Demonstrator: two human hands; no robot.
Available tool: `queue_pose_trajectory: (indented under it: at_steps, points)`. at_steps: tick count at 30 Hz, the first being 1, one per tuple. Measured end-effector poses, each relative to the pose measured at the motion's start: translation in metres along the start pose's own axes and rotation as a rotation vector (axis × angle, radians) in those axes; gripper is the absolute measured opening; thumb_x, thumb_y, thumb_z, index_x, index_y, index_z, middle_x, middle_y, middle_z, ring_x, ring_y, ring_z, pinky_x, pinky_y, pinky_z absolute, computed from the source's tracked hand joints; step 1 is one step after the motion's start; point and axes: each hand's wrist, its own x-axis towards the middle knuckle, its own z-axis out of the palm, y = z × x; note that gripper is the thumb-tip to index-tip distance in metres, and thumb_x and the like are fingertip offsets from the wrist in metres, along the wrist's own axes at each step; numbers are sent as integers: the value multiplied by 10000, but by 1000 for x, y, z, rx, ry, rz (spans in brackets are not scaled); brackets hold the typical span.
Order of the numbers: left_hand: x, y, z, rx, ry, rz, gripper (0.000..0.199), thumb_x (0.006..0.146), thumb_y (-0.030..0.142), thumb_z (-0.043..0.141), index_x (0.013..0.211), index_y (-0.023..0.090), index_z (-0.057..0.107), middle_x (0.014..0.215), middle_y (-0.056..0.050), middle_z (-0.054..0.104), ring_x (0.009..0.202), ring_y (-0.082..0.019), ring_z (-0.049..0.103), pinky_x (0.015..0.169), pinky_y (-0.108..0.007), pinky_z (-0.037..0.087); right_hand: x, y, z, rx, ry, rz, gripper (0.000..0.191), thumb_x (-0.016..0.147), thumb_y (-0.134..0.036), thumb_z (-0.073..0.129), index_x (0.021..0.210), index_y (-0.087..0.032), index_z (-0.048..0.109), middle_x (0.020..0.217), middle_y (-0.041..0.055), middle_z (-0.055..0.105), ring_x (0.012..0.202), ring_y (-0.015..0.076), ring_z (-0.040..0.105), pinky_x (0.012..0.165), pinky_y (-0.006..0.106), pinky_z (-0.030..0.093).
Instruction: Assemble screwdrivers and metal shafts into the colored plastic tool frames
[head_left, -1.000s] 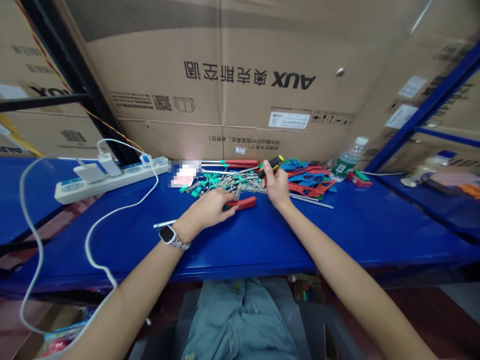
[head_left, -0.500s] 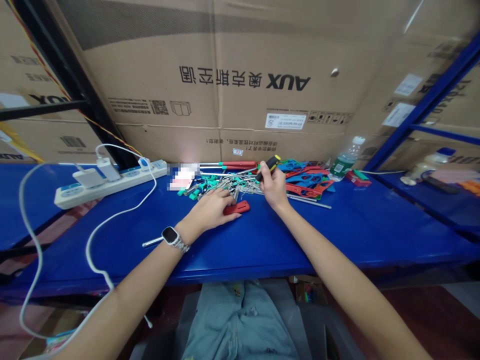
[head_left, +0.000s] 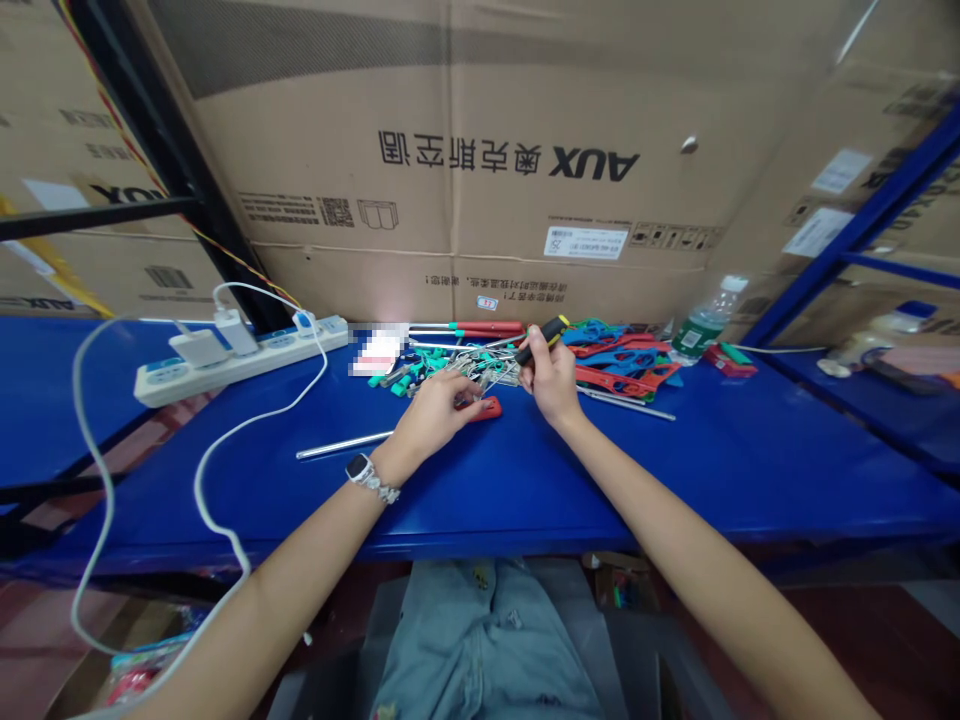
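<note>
In my right hand [head_left: 553, 382] is a screwdriver [head_left: 541, 341] with a black and yellow handle. Its shaft slants down and left toward my left fingertips. My left hand [head_left: 442, 405] is curled, thumb and fingers close together, over a red-handled tool [head_left: 491, 408] lying on the table. Out to the left of that hand runs a shiny metal rod [head_left: 341, 445], in line with the red handle; their join is hidden under the hand. Whatever the left fingertips pinch is too small to make out. Right behind both hands lies a pile of metal parts with green pieces [head_left: 420, 370].
Red and blue plastic pieces [head_left: 622, 355] lie right of the pile, near a green-labelled bottle [head_left: 701, 325] and a small red box [head_left: 729, 362]. A white power strip [head_left: 247, 368] with cables stands on the left of the blue table [head_left: 600, 490]. Large cartons [head_left: 480, 220] rise behind.
My left fingers have lifted and curled in by the red handle. More of the metal rod shows, and the screwdriver's shaft now points at the left fingertips. The view has shifted slightly.
</note>
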Motion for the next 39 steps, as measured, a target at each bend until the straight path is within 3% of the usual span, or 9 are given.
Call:
queue_pose_trajectory:
  at_steps: [7,15,24,29,32,35,39]
  points:
    - [0,-3,1,-97,18,-38,128,915,280,716,823,215,777,787,-39,720,767,-193,633,733,-344,506,-3,-1,0,-62,9,-9,572,865,-834,531,802,-268,470,474,-87,383,365,113,376,383,282,290]
    - [0,0,-1,-57,48,-39,133,913,234,698,809,200,773,784,-42,727,751,-192,639,727,-338,519,-5,3,-4,-172,26,-109,526,899,-755,584,809,-239,534,584,-27,506,514,140,507,465,280,373]
    - [1,-3,2,4,51,-32,137,901,226,705,781,197,765,759,-44,729,750,-205,639,708,-335,507,-9,-1,-2,-124,-58,-111,479,942,-708,569,810,-255,488,515,-73,462,432,127,481,447,276,369]
    - [1,-6,2,55,26,18,168,917,229,675,763,203,738,737,-44,716,772,-214,640,732,-346,514,-9,-1,-1,-175,-72,-107,500,927,-733,569,805,-259,469,546,-53,507,459,131,486,457,276,367]
    - [1,-7,3,78,31,22,169,908,195,672,746,194,721,739,-47,697,760,-209,638,728,-343,515,-10,-5,0,-240,-65,-154,502,915,-742,577,849,-247,523,639,-14,580,535,152,542,504,291,428]
    - [1,-6,5,79,39,19,164,903,170,684,743,190,716,733,-48,685,769,-216,639,740,-350,520,-14,-9,4,-197,-153,-153,483,924,-734,568,930,-252,546,736,8,646,538,159,584,530,315,485]
    - [2,0,7,24,39,-10,138,894,157,718,760,184,738,735,-43,688,760,-209,637,747,-348,523,-17,-12,9,-103,-246,-107,458,949,-711,554,867,-265,490,698,-5,653,449,140,567,470,307,464]
